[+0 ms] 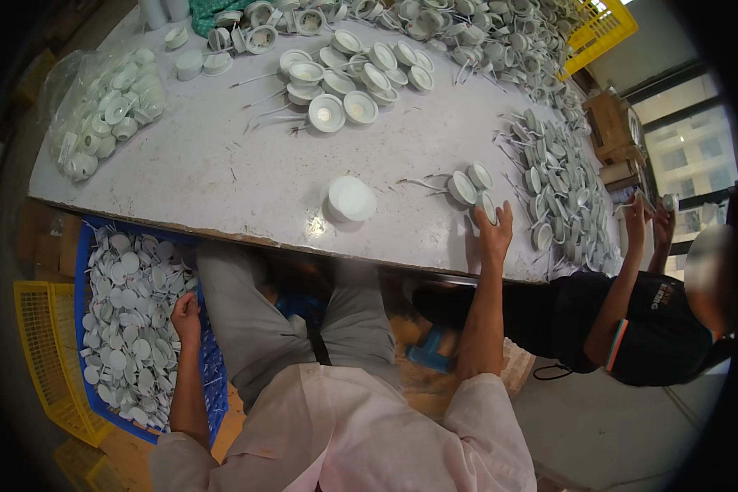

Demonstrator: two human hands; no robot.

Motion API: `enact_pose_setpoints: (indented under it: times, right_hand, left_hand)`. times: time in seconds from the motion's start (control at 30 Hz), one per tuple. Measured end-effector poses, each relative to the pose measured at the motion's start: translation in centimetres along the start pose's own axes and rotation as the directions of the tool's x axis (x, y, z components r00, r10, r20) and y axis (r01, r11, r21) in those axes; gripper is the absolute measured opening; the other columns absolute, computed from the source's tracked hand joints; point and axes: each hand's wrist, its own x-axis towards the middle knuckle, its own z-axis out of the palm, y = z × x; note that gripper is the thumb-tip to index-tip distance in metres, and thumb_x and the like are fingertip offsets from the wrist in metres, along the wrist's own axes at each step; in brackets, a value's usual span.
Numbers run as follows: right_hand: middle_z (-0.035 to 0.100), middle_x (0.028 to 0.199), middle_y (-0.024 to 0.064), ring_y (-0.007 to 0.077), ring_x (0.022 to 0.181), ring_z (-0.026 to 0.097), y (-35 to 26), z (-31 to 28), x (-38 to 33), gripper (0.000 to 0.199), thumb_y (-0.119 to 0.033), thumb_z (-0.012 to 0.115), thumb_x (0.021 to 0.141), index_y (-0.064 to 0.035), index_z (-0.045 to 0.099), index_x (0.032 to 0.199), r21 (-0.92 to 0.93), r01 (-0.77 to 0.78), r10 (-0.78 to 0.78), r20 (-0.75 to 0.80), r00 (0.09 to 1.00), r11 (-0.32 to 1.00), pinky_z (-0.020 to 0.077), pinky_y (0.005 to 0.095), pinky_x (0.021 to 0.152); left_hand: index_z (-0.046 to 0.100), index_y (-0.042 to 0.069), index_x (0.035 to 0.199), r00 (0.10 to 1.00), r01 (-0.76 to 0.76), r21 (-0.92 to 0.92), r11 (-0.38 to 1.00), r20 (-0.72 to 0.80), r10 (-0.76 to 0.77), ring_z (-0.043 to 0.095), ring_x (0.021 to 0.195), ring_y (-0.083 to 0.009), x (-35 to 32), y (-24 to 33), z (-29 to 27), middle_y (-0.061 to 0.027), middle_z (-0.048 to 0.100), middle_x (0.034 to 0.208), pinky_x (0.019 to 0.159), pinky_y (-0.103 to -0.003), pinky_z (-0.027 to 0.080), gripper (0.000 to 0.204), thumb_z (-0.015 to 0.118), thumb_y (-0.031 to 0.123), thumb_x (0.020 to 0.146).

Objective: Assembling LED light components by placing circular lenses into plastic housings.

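Fixtures (462, 188) clustering at the right hand (494, 228)

All three are sitting on the desk (254, 180), near its front edge; the right hand is curling at the nearest, its grip unclear. Their wires (422, 181) are trailing leftward, so a hasty lift could be tangling them. The left hand (186, 318) is hanging, fingers curled, by the blue crate (215, 384); whether it is holding anything, I cannot tell.

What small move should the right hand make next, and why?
Probably close the right hand gently around the nearest white cup: the hand is at its edge, though a firm grip isn't clear, and two similar cups sit close by, so a careless reach might knock them.
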Motion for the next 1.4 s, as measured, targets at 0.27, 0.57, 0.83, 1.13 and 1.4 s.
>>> enact_pose_setpoints:
  times: [0.27,0.57,0.83,1.13,1.4]
  right_hand:
    - [0.051,0.123,0.0233,0.0279,0.114,0.051,0.1,-2.7,-3.0,0.071,-0.018,0.074,0.075,0.0062,0.040,0.132,0.044,-0.093,0.090,0.071,0.993,0.995,0.0411,0.0339,0.096]
    - [0.047,0.124,0.0169,0.0282,0.117,0.048,-3.9,-2.5,-13.6,0.072,0.001,0.073,0.064,0.0018,0.042,0.130,0.093,0.385,-0.394,0.129,0.910,0.918,0.0400,0.0364,0.098]
    - [0.048,0.129,0.0208,0.0354,0.117,0.049,-8.1,1.5,-18.3,0.083,0.001,0.075,0.058,-0.0032,0.039,0.132,0.410,0.476,-0.623,0.402,0.671,0.778,0.0405,0.0418,0.098]
    - [0.045,0.130,0.0159,0.0254,0.119,0.046,-10.9,3.8,-18.1,0.068,0.002,0.068,0.070,0.0001,0.041,0.132,0.475,0.336,-0.579,0.607,0.545,0.814,0.0413,0.0358,0.096]
    - [0.056,0.077,0.0023,0.0066,0.064,0.052,-11.4,10.5,-12.4,0.030,-0.016,0.068,0.081,0.0019,0.055,0.101,0.327,-0.212,0.027,0.489,0.872,0.921,0.0439,0.0207,0.059]
  left_hand:
    - [0.060,-0.001,0.108,0.952,-0.206,-0.091,0.974,0.212,0.222,0.060,0.102,-0.0157,-6.0,8.0,5.9,-0.0119,0.061,0.118,0.083,-0.025,0.047,0.020,0.055,0.006,0.090]
    - [0.054,-0.004,0.117,0.463,-0.445,-0.343,0.827,0.703,0.541,0.051,0.119,-0.0235,-17.4,25.4,15.9,-0.0189,0.052,0.128,0.100,-0.034,0.040,0.036,0.061,0.002,0.083]
    - [0.026,-0.001,0.140,0.294,0.056,-0.312,0.948,0.913,0.283,0.041,0.127,-0.0216,-16.1,28.0,19.0,-0.0139,0.043,0.135,0.106,-0.035,0.033,0.076,0.069,0.006,0.077]
    - [0.032,-0.003,0.136,0.527,0.199,-0.374,0.906,0.820,0.222,0.049,0.117,-0.0175,-14.1,24.4,15.4,-0.0105,0.050,0.126,0.099,-0.032,0.041,0.077,0.073,0.001,0.070]
    - [0.033,-0.004,0.134,0.619,0.047,-0.404,0.914,0.729,0.291,0.049,0.116,-0.0170,-12.9,21.7,14.5,-0.0093,0.049,0.125,0.099,-0.032,0.042,0.081,0.079,0.001,0.067]
